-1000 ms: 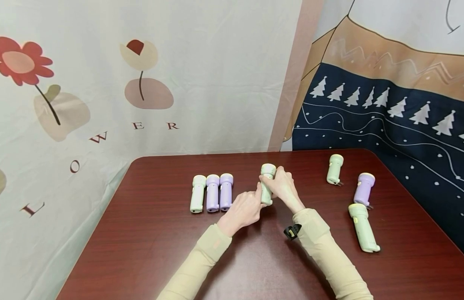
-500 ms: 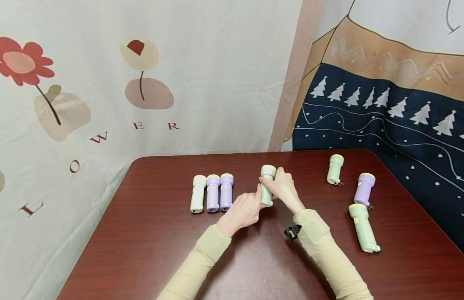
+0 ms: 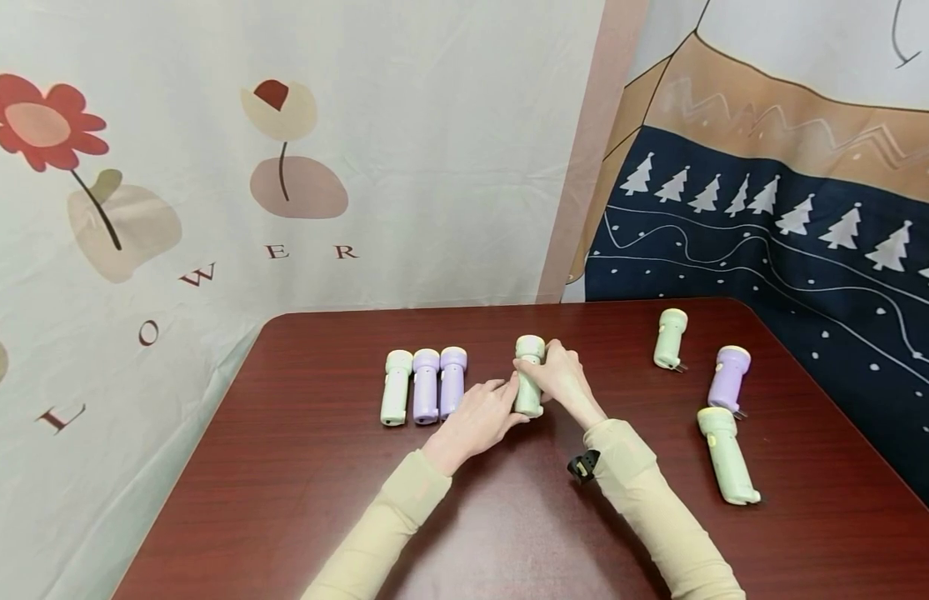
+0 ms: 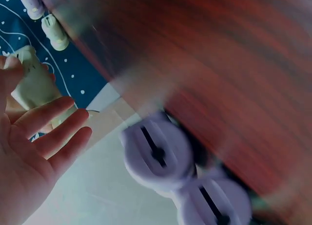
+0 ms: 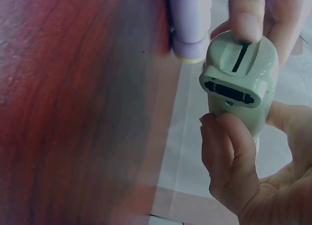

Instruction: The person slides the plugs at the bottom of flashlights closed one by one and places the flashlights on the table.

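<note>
Right hand (image 3: 561, 373) has a green flashlight (image 3: 529, 393) pinched, its grip closed, thumb across the barrel, right of the row of three flashlights (image 3: 427, 387) on the desk (image 3: 284, 500). Left hand (image 3: 479, 417) alongside, fingers fairly straight. Right wrist view reveals what head view hides: a dark recess (image 5: 229, 92) and a left-hand fingertip touching the flashlight's end!
</note>
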The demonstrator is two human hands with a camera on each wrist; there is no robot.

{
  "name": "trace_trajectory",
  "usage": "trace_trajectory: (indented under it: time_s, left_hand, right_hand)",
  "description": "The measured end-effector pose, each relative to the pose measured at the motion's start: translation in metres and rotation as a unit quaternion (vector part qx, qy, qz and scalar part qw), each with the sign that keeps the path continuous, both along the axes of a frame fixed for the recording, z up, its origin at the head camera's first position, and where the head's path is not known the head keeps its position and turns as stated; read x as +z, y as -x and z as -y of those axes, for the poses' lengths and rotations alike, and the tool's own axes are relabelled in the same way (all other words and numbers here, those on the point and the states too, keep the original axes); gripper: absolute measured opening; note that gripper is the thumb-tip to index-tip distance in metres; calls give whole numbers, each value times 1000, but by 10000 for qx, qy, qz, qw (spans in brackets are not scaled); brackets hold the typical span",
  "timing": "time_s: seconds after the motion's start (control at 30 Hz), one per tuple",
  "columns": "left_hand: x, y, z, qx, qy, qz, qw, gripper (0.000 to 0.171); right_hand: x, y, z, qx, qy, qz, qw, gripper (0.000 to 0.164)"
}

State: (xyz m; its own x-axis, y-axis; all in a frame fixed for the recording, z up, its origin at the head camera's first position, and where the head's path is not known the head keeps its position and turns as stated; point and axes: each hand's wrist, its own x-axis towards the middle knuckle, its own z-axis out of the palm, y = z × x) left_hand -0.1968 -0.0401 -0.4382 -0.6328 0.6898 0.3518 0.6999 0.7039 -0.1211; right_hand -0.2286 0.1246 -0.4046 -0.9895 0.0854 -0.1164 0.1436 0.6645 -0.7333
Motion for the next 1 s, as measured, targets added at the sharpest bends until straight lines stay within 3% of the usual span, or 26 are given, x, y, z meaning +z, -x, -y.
trace_trajectory:
  time_s: [0.3,0.63,1.0]
  left_hand:
    - [2,7,37,-489,145,18,9987,49]
    - [0,11,72,-156,547,-156,9983,53]
    - [-5,11,78,-115,580,-249,9979,55]
  right_hand:
    - [-12,5,2,169,235,193,9994,52]
    - [-18,10,21,444,358,164,9982,48]
    - [-28,20,55,572,328,194,9976,48]
